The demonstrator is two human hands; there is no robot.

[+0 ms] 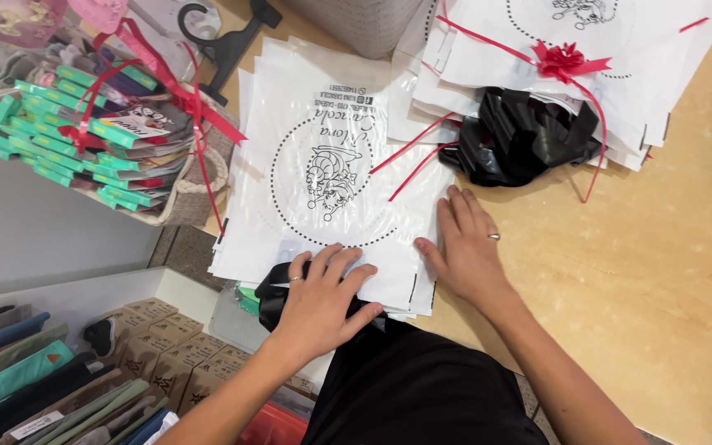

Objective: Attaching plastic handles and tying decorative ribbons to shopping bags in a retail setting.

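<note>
While the left hand is lying flat, released, over a black item half hidden beneath it, the right hand is pressing open-palmed on the white bag stack along the bench edge; red ribbon is trailing beyond.

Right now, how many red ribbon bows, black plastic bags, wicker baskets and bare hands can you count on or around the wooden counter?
Red ribbon bows: 1
Crumpled black plastic bags: 1
Wicker baskets of green boxes: 1
Bare hands, left hand and right hand, both flat on the white printed bags: 2
Total: 5
</note>
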